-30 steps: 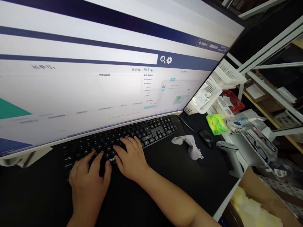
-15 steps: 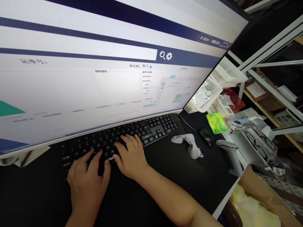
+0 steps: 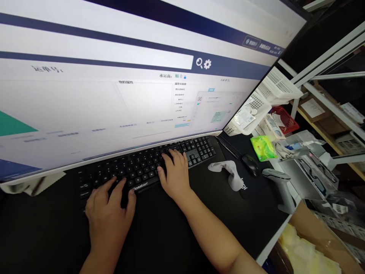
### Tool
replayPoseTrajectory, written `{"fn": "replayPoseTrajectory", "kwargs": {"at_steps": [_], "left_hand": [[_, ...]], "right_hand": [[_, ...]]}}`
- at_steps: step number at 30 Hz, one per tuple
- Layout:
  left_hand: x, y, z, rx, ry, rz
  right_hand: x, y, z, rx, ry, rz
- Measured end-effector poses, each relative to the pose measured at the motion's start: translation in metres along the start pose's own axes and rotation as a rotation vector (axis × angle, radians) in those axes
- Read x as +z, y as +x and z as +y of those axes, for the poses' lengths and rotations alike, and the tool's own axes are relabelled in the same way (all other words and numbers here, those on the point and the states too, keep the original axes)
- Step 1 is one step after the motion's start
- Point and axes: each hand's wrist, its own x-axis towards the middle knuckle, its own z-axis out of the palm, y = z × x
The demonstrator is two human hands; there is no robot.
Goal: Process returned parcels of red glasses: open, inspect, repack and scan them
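Observation:
A black keyboard (image 3: 144, 170) lies below a large monitor (image 3: 94, 99) that is switched on. My left hand (image 3: 110, 211) rests over the keyboard's left end, fingers spread and slightly bent on the keys. Toward the right of the letter keys is my right hand (image 3: 175, 173), its fingers apart and reaching to the upper rows. Neither hand holds anything. The keys under both hands are partly hidden. Right of the keyboard lies a crumpled grey cloth (image 3: 228, 171), with a black mouse (image 3: 250, 165) beyond it.
A barcode scanner (image 3: 281, 186) stands at the desk's right edge, near a green tissue pack (image 3: 264, 148). White baskets (image 3: 251, 110) and a red basket (image 3: 285, 118) sit behind. An open cardboard box (image 3: 327, 232) is at lower right, and metal-framed shelves rise beyond.
My right hand has moved right and up across the keys, uncovering the lettering on the keyboard's front edge. My left hand keeps its place on the keys. The view has shifted slightly.

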Motion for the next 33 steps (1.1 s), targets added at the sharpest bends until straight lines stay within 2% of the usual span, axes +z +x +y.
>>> {"fn": "replayPoseTrajectory", "kwargs": {"at_steps": [9,15,21,33], "left_hand": [[0.001,0.000,-0.003,0.068,0.049,0.025],[0.001,0.001,-0.003,0.083,0.060,0.028],[-0.002,-0.003,-0.002,0.075,0.092,-0.028],[-0.006,-0.006,0.000,0.047,0.106,-0.039]], "right_hand": [[0.005,-0.012,-0.023,-0.208,0.021,-0.080],[0.006,-0.010,-0.018,-0.239,0.032,-0.078],[0.005,-0.012,-0.019,-0.234,0.076,-0.098],[0.014,-0.011,-0.041,-0.203,0.001,-0.041]]}}
